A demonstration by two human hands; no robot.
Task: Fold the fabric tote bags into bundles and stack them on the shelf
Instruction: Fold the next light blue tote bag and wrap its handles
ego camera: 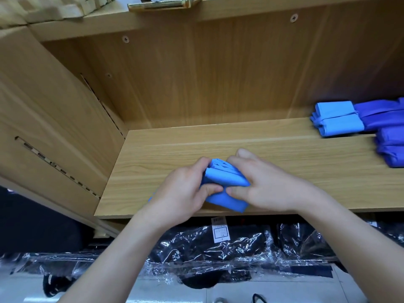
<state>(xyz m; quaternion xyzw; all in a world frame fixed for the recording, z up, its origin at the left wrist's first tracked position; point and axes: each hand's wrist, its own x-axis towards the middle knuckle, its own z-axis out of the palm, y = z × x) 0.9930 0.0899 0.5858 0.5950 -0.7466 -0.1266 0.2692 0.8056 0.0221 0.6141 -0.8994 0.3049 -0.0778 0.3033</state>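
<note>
**A:** The blue tote bag (220, 184) is held just above the front of the wooden shelf (218, 145), partly folded. Much of it is covered by both hands.

**B:** And the fingers?

**A:** On the left hand (181, 193) they are curled round the bag's left end, with the thumb pressed on the fabric. On the right hand (269, 186) the right end is pinched between thumb and fingers.

**B:** What is seen around?

**A:** Far right on the shelf, well apart from the hands, a light blue bundle (336, 119) is laid, bound by its strap. Darker blue bundles (384, 114) are set just beside it. Beige folded fabric (43, 7) is seen on the board above.

**B:** Any writing?

**B:** Below the shelf, black goods in clear plastic (218, 248) are stacked. A white label (219, 230) is fixed there, but its print cannot be read.
</note>
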